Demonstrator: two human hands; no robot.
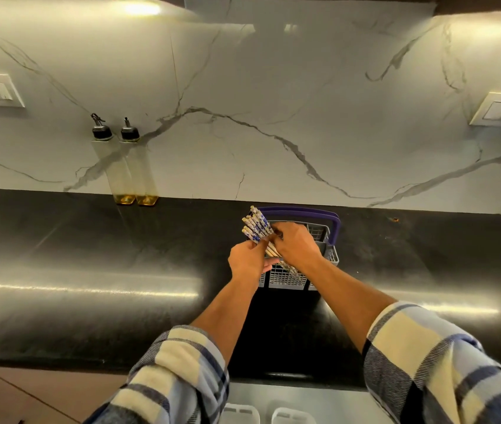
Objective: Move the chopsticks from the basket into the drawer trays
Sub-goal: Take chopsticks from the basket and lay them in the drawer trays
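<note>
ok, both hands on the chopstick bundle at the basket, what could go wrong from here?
1. The chopsticks fan out loosely at their patterned tops; the left hand and right hand grip them only lower down, so one may slip onto the counter.
2. Their lower ends look still inside the basket; lifting at this tilt could snag the grid and tip it.
3. The trays sit low, mostly out of view, so the transfer may miss.

basket (286,278): grey plastic mesh, under both hands
chopsticks (257,226): glossy blue-white pattern
countertop (90,270): black polished stone, glossy
sleeves (420,356): checked woven cloth
</note>
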